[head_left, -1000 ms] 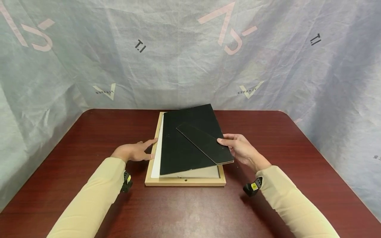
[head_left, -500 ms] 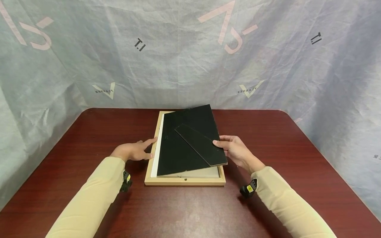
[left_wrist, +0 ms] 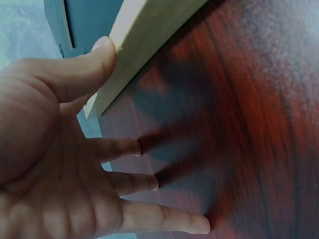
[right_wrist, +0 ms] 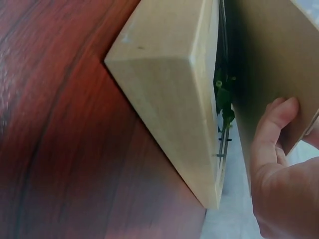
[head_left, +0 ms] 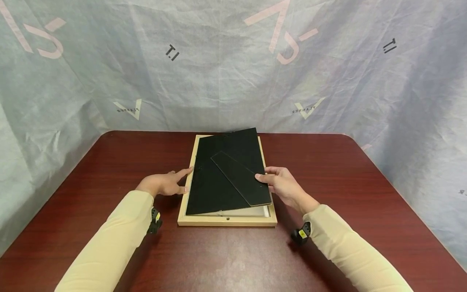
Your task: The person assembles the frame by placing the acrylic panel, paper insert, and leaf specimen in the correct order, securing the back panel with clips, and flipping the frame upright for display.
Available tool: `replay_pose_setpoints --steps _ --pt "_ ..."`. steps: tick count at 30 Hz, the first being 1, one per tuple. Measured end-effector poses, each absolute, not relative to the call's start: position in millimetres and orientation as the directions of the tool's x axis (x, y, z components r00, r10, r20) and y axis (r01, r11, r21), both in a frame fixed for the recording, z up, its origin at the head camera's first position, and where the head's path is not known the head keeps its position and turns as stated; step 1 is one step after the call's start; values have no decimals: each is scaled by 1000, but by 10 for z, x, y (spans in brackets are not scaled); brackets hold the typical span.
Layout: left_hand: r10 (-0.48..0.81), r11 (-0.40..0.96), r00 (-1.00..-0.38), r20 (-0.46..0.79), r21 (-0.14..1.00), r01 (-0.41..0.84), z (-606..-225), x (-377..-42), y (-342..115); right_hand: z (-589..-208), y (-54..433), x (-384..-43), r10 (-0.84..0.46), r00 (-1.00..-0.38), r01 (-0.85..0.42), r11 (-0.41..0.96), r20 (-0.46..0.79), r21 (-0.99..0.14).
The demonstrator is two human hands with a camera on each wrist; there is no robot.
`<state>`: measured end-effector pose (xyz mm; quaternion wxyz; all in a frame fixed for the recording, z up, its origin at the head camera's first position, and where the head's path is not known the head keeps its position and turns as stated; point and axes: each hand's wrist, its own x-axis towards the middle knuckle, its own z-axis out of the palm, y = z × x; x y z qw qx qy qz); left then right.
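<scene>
A light wooden picture frame lies face down on the table, its long sides running away from me. Over it slants a black backing board with a folded easel leg. The board's right edge is raised while its left edge lies along the frame's left side. My right hand pinches that raised edge, thumb on top and fingers beneath the tan underside. At the frame's left side, my left hand touches the wood with thumb and index finger; its other fingers are straight, near the tabletop in the left wrist view.
The dark red wooden table extends around the frame on all sides. Behind it hangs a grey printed cloth. Each wrist bears a black camera strap, the left wrist camera and right wrist camera close above the table.
My right hand has moved left and slightly lower with the backing board, which now covers the white strip at the frame's left side. The left hand stays at the frame.
</scene>
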<state>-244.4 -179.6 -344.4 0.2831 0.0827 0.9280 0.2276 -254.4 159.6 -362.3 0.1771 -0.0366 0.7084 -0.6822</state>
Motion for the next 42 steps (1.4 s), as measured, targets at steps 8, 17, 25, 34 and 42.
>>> replay_pose_setpoints --steps 8,17,25,34,42 --pt "280 885 -824 -492 465 24 -3451 -2450 -1801 -3620 1587 -2546 -241 -941 181 231 -237 -956" --pt "283 888 -826 -487 459 33 -3447 -2447 -1792 -3613 1558 -2535 -167 -972 24 639 -168 -769" --pt "284 887 -830 -480 461 38 -3447 -2458 -1797 -3570 1474 -2524 -170 -979 -77 815 -109 -574" --pt "290 886 -828 -480 462 43 -3442 -2437 -1790 -3543 1510 -2571 -210 -972 -128 852 -108 -508" --pt "287 886 -826 -485 462 37 -3455 -2441 -1792 -3537 1574 -2602 -268 -956 -184 868 -122 -461"
